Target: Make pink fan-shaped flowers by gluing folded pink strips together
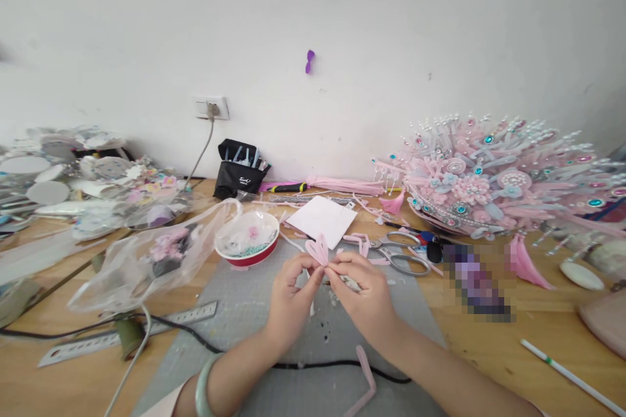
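Note:
Both my hands meet over a grey cutting mat (244, 313), pinching a small pink looped piece (318, 249) that looks like a folded petal. My left hand (289, 300) grips its left side with thumb and fingertips, and a pale green bangle sits on that wrist. My right hand (362, 292) pinches the base from the right. A bent pink strip (366, 378) lies on the mat below my right forearm.
A red bowl (248, 240) covered in film, silver scissors (398, 254), white paper (323, 219), a metal ruler (127, 333), a clear plastic bag (147, 257) and a black cable lie around. A large pink beaded headpiece (489, 176) stands at right. A black pouch (239, 172) leans on the wall.

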Tool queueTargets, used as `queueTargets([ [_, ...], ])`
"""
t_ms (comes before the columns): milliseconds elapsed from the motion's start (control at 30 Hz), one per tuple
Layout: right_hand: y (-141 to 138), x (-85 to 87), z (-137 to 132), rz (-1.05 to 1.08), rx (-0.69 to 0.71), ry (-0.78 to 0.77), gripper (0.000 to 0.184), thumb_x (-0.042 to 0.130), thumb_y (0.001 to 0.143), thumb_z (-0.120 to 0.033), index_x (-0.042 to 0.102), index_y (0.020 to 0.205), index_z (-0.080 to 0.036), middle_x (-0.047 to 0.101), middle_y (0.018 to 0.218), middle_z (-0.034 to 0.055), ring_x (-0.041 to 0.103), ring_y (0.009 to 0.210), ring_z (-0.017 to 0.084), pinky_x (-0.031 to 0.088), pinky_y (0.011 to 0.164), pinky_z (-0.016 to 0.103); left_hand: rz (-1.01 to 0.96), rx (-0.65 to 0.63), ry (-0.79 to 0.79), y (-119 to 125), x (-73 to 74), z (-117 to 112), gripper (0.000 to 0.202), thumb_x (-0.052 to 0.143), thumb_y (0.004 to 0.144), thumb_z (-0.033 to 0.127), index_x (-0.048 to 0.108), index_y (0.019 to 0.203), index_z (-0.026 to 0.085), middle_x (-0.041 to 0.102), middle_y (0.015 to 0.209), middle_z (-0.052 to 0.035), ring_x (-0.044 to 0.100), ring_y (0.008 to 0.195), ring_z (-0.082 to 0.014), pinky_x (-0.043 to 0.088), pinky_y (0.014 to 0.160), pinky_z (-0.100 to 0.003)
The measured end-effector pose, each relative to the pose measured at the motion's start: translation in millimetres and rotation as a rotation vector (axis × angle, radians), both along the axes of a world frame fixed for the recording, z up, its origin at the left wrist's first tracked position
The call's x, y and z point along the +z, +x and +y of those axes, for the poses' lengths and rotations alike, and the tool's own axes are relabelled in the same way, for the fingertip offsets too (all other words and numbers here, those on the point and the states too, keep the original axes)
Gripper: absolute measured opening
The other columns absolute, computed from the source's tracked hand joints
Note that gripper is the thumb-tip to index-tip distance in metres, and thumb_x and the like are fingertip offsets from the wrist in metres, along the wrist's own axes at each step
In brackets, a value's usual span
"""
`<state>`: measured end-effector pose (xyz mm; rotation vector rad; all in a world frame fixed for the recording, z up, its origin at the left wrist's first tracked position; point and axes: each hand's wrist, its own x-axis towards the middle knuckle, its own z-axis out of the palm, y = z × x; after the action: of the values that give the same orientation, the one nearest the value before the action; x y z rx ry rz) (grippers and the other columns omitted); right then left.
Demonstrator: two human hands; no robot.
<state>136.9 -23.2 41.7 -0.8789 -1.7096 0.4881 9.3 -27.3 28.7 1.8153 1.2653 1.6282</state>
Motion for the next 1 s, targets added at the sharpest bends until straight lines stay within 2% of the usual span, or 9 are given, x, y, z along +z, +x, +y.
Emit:
queueTargets([
  [333,-0.3,0.9,-4.8,-0.062,-0.004,0.001,0.017,0.048,0.077,-0.014,0.064,0.080,-0.018,0.061,0.081,0.0056,0.057,0.078,0.015,0.046,0.070,0.026,-0.026,-0.068,0.017,-2.2,0.1,4.3,0.006,0.055,0.075,0.017,0.060,0.070,0.017,0.062,0.071,0.0002,0.056,0.068,-0.0125,0.043,0.065,-0.021],
  [500,1.9,1.0,-3.9,-0.106,0.018,0.038,0.018,0.046,0.079,-0.014,0.063,0.084,-0.018,0.060,0.084,0.0060,0.056,0.079,0.015,0.046,0.070,0.025,0.022,-0.078,0.017,-3.8,0.2,6.8,0.008,0.055,0.076,0.019,0.058,0.069,0.017,0.060,0.068,0.0008,0.054,0.066,-0.0120,0.042,0.063,-0.020],
  [733,7.9,1.6,-5.0,-0.324,0.038,0.125,0.023,0.041,0.081,-0.011,0.060,0.092,-0.015,0.057,0.088,0.0087,0.054,0.084,0.016,0.044,0.079,0.029,0.062,-0.079,-0.006,-2.9,-4.1,9.3,0.009,0.051,0.078,0.020,0.057,0.072,0.017,0.060,0.070,0.0000,0.054,0.067,-0.0126,0.042,0.064,-0.021],
  [1000,5.7,2.1,-7.5,-0.421,0.016,0.091,0.025,0.038,0.082,-0.013,0.060,0.094,-0.014,0.056,0.086,0.0103,0.053,0.082,0.018,0.046,0.075,0.031,0.086,-0.049,-0.015,-2.6,-6.1,8.4,0.010,0.050,0.077,0.020,0.055,0.069,0.017,0.057,0.068,0.0006,0.053,0.065,-0.0126,0.041,0.063,-0.022],
])
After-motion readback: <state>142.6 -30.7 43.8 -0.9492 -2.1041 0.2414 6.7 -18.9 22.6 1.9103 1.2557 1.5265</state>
